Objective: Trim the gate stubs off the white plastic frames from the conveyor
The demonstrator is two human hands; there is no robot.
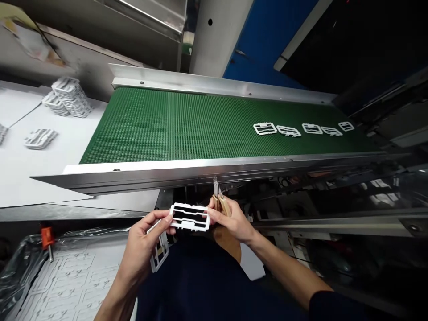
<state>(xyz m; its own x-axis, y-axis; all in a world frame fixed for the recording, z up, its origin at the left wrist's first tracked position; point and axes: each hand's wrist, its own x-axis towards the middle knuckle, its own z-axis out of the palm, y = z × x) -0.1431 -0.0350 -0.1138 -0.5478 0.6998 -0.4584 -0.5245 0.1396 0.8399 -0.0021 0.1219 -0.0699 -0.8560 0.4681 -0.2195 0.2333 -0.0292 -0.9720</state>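
In front of the conveyor's near rail, a white plastic frame (189,217) with thin crossbars is held between my two hands. My left hand (142,243) pinches its left end between thumb and fingers. A second white plastic frame (159,254) hangs tilted below, from the same hand. With its thumb and fingertips, my right hand (236,220) grips the right end of the first frame. That hand also holds a pair of nippers (220,203) with tan handles, jaws pointing up towards the rail. Part of the handles is hidden by the fingers.
Several white frames lie on the right part of the green conveyor belt (187,125), between metal side rails (174,171). Stacks of white frames (70,98) stand on the white table at left. A lined box of flat parts (76,272), with an orange-handled tool (47,238), sits lower left.
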